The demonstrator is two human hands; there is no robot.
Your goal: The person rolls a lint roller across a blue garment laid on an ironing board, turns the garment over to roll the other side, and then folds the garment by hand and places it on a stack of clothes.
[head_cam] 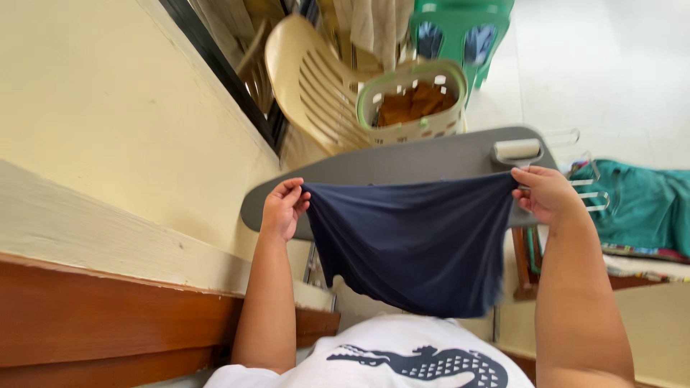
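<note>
A: Left hand (284, 208) and right hand (548, 194) each pinch a top corner of the navy garment (413, 244), stretched over the grey ironing board (402, 162).

B: Risk: hem sags (loose middle), could bunch if laid unevenly.

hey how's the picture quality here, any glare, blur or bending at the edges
Head view: bright daylight washes out the floor at top right; the dark blue cloth held between left hand and right hand is sharp; the wide lens bows the grey ironing board and tilts the cream wall.
</note>
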